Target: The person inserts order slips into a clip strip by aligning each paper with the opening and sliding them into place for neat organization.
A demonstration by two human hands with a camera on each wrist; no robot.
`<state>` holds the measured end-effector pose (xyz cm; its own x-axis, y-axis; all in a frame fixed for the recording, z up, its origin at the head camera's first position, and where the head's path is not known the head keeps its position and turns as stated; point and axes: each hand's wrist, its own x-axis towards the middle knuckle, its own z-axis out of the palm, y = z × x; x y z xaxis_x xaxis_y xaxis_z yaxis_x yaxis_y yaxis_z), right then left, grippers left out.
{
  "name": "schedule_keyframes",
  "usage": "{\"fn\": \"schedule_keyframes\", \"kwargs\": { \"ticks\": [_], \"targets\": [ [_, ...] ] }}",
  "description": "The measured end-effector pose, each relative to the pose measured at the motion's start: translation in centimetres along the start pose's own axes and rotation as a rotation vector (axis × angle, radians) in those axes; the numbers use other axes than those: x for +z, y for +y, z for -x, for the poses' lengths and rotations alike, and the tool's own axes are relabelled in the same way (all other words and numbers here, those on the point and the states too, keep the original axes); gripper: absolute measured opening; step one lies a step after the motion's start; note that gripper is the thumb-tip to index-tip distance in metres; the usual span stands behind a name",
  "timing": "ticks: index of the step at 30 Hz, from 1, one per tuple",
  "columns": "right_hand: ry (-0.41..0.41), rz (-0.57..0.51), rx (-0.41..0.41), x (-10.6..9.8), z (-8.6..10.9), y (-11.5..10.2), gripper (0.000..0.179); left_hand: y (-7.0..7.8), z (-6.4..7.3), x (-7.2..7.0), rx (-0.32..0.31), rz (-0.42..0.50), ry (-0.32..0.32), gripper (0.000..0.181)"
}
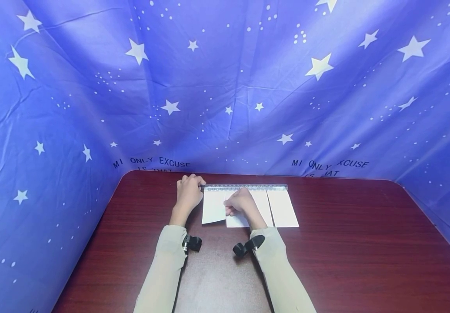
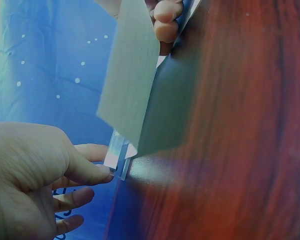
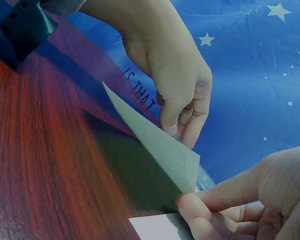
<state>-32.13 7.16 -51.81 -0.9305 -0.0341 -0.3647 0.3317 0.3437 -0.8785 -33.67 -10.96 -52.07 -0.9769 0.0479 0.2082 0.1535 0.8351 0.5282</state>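
Head view: paper sheets (image 1: 248,208) near table's (image 1: 346,243) far edge

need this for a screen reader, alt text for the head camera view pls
Seen from above, a person's left hand holds the left end of a clear plastic strip at the top edge of white paper sheets on a dark red-brown table, while the right hand pinches one sheet. Blue star-patterned cloth hangs behind and at both sides.
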Motion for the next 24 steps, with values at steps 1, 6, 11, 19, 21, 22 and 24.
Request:
{"fn": "schedule_keyframes", "kwargs": {
  "ticks": [1, 6, 11, 19, 21, 22, 24],
  "targets": [
    [-0.001, 0.006, -0.001, 0.00, -0.04, 0.01, 0.009, -0.01, -0.03, 0.00, 0.000, 0.001, 0.001, 0.029],
    [0.000, 0.002, 0.007, -0.02, -0.07, -0.18, 0.009, -0.06, -0.21, -0.03, -0.008, -0.002, -0.002, 0.029],
    [0.016, -0.011, 0.001, 0.11, -0.13, -0.18, 0.007, -0.09, -0.29, -0.11, -0.011, -0.002, -0.005, 0.029],
    [0.035, 0.017, -0.010, 0.16, 0.11, -0.10, 0.008, -0.25, -0.15, 0.08, -0.014, -0.005, -0.013, 0.027],
    [0.036, 0.024, -0.012, 0.16, 0.17, -0.04, 0.008, -0.31, -0.14, 0.13, -0.014, -0.001, -0.012, 0.027],
    [0.035, 0.019, -0.014, 0.18, 0.18, 0.01, 0.008, -0.33, -0.15, 0.14, -0.011, 0.000, -0.009, 0.027],
    [0.034, 0.016, -0.019, 0.19, 0.23, 0.01, 0.008, -0.38, -0.13, 0.15, -0.007, 0.003, -0.003, 0.026]
  ]
}}
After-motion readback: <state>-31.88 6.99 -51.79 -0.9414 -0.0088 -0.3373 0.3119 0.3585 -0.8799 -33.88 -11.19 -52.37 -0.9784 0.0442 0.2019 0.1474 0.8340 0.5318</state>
